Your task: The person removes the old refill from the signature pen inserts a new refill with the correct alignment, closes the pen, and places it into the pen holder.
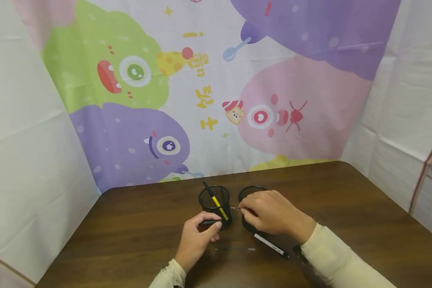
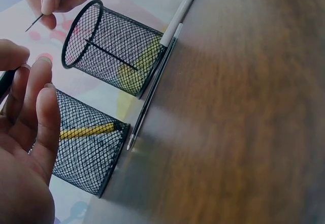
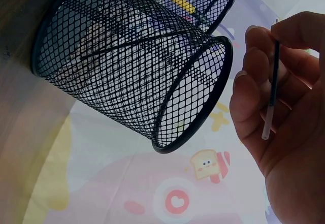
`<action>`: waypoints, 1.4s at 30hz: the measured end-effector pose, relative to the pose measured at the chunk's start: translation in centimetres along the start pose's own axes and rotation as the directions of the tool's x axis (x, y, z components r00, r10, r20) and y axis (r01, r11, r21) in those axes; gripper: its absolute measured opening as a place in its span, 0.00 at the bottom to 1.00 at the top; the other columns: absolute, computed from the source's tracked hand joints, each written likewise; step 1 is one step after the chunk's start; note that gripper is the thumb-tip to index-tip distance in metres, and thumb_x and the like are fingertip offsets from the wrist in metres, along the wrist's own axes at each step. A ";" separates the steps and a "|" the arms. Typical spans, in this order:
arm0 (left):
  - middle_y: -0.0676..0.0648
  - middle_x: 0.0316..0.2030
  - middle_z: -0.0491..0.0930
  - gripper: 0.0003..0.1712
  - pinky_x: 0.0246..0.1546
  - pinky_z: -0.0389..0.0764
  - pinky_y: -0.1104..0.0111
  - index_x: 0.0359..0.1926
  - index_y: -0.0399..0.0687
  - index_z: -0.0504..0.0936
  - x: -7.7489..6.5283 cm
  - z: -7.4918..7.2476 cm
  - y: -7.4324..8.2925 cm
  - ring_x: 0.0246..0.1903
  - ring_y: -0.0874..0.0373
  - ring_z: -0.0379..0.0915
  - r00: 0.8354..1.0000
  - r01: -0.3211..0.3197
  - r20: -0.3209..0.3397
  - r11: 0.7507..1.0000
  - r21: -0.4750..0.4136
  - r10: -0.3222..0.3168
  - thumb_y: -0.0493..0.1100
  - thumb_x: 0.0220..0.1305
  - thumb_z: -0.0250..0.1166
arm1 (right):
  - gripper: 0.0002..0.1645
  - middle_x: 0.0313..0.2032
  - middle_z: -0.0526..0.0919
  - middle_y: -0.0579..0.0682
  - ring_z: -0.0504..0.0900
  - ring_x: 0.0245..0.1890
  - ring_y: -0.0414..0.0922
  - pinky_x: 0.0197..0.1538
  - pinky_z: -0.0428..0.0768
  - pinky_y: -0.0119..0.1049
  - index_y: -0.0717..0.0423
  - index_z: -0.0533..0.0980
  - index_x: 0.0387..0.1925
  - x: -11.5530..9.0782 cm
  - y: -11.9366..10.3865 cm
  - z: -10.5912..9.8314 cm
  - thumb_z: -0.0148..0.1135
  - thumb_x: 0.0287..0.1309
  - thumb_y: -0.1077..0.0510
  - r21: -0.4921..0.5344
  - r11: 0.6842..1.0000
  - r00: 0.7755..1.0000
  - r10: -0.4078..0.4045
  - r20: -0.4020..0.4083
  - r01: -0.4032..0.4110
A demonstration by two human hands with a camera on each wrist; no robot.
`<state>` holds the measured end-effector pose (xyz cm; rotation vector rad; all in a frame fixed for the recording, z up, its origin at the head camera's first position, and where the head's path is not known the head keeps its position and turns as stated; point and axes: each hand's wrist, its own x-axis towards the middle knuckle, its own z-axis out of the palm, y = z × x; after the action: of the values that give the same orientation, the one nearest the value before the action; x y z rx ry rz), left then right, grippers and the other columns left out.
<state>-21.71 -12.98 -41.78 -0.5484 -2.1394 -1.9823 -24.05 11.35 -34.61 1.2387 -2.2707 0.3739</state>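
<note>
In the head view, my left hand [image 1: 198, 238] holds a black pen-like piece [image 1: 209, 222] between thumb and fingers, just in front of the left mesh cup [image 1: 205, 202]. My right hand [image 1: 273, 212] is raised over the right mesh cup [image 1: 250, 189] and partly covers it. Between its thumb and fingertips it pinches a thin pen refill [image 3: 274, 82], dark with a clear end, outside the cup's rim. A second refill [image 2: 155, 87] lies on the table before both cups. Inside the left cup leans a yellow and black pen [image 1: 216, 202].
A white marker with a black end [image 1: 270, 245] lies on the brown table [image 1: 144, 224], in front of the right cup. Behind the table hangs a cloth printed with cartoon monsters [image 1: 209, 152]. White cloth walls [image 1: 32, 140] stand on both sides.
</note>
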 end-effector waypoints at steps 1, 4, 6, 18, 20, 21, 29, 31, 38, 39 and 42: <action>0.43 0.28 0.81 0.09 0.26 0.83 0.66 0.41 0.31 0.83 0.0 0.0 0.0 0.22 0.52 0.80 1.000 0.003 0.001 1.000 0.000 -0.003 0.34 0.62 0.71 | 0.04 0.30 0.84 0.39 0.75 0.23 0.31 0.27 0.77 0.31 0.49 0.84 0.33 0.0 0.0 0.0 0.63 0.61 0.58 0.000 1.000 1.000 -0.002 0.001 0.002; 0.42 0.29 0.81 0.09 0.26 0.83 0.66 0.41 0.31 0.83 0.1 0.1 0.0 0.22 0.52 0.80 1.000 0.001 0.000 1.000 -0.002 -0.001 0.34 0.62 0.70 | 0.04 0.30 0.83 0.39 0.75 0.24 0.31 0.27 0.77 0.31 0.49 0.84 0.33 0.0 0.0 0.1 0.64 0.61 0.58 -0.002 1.000 1.000 -0.002 0.003 0.002; 0.42 0.29 0.81 0.08 0.26 0.83 0.66 0.41 0.32 0.83 0.1 0.1 0.0 0.22 0.53 0.80 1.000 -0.003 0.000 1.000 -0.003 0.003 0.33 0.62 0.70 | 0.04 0.30 0.83 0.39 0.75 0.24 0.31 0.27 0.77 0.31 0.48 0.84 0.33 0.0 0.0 0.1 0.63 0.61 0.58 0.001 1.000 1.000 -0.001 0.006 0.001; 0.43 0.28 0.81 0.07 0.26 0.83 0.67 0.40 0.33 0.84 0.2 0.1 -0.1 0.22 0.54 0.79 1.000 -0.018 -0.017 1.000 -0.010 0.018 0.33 0.62 0.71 | 0.05 0.30 0.84 0.39 0.78 0.26 0.32 0.29 0.79 0.33 0.48 0.84 0.34 -0.1 0.1 0.3 0.63 0.61 0.57 -0.003 1.000 1.000 -0.009 0.010 0.009; 0.43 0.28 0.81 0.09 0.26 0.82 0.67 0.40 0.31 0.83 0.1 0.1 -0.1 0.22 0.55 0.79 1.000 -0.019 -0.025 1.000 -0.008 0.019 0.33 0.62 0.71 | 0.05 0.30 0.84 0.39 0.78 0.26 0.32 0.29 0.79 0.33 0.48 0.84 0.34 -0.1 0.0 0.3 0.63 0.61 0.57 -0.003 1.000 1.000 -0.007 0.011 0.007; 0.43 0.27 0.81 0.09 0.26 0.82 0.68 0.40 0.31 0.83 0.1 0.1 -0.2 0.22 0.55 0.79 0.999 -0.018 -0.029 1.000 -0.007 0.017 0.34 0.62 0.71 | 0.05 0.30 0.84 0.39 0.78 0.26 0.32 0.29 0.79 0.33 0.48 0.84 0.34 -0.1 0.0 0.3 0.63 0.61 0.57 -0.003 1.000 1.000 -0.007 0.012 0.007; 0.36 0.26 0.80 0.10 0.25 0.82 0.69 0.41 0.29 0.82 -0.1 -0.1 -0.1 0.21 0.54 0.79 1.000 0.000 -0.030 1.000 -0.013 0.000 0.34 0.62 0.70 | 0.05 0.30 0.84 0.38 0.77 0.26 0.32 0.30 0.79 0.32 0.49 0.84 0.34 0.1 -0.5 0.7 0.63 0.62 0.58 0.016 0.999 0.999 -0.032 0.027 0.032; 0.37 0.26 0.80 0.11 0.26 0.82 0.69 0.41 0.30 0.82 -0.1 -0.1 -0.1 0.21 0.54 0.79 1.000 0.002 -0.026 1.000 -0.013 -0.002 0.35 0.63 0.71 | 0.05 0.30 0.84 0.38 0.77 0.25 0.31 0.29 0.79 0.32 0.49 0.84 0.34 0.2 -0.7 0.7 0.64 0.62 0.58 0.019 0.999 0.999 -0.035 0.026 0.034; 0.42 0.28 0.81 0.11 0.26 0.83 0.67 0.41 0.33 0.83 0.0 0.0 0.0 0.22 0.54 0.79 1.000 0.010 -0.012 1.000 -0.011 -0.010 0.37 0.62 0.72 | 0.05 0.30 0.84 0.38 0.79 0.26 0.32 0.30 0.80 0.33 0.49 0.84 0.33 0.1 -1.0 0.9 0.63 0.62 0.57 0.014 0.999 0.999 -0.040 0.028 0.039; 0.43 0.28 0.81 0.11 0.26 0.83 0.67 0.41 0.33 0.83 0.0 0.0 0.0 0.22 0.54 0.79 1.000 0.009 -0.011 1.000 -0.009 -0.009 0.37 0.62 0.72 | 0.05 0.30 0.84 0.38 0.79 0.26 0.32 0.31 0.80 0.33 0.49 0.85 0.33 0.1 -1.1 0.9 0.63 0.62 0.57 0.014 0.999 0.999 -0.043 0.030 0.042; 0.42 0.28 0.81 0.11 0.27 0.83 0.67 0.41 0.33 0.83 -0.1 -0.1 -0.1 0.22 0.53 0.79 1.000 0.005 -0.013 1.000 -0.009 -0.005 0.37 0.63 0.71 | 0.06 0.30 0.85 0.37 0.79 0.26 0.31 0.31 0.80 0.31 0.48 0.85 0.33 0.2 -1.3 1.1 0.63 0.62 0.57 0.023 0.998 0.998 -0.051 0.038 0.050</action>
<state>-21.66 -13.07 -41.90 -0.5303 -2.1273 -1.9929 -23.39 10.03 -35.45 1.3225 -2.2686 0.3603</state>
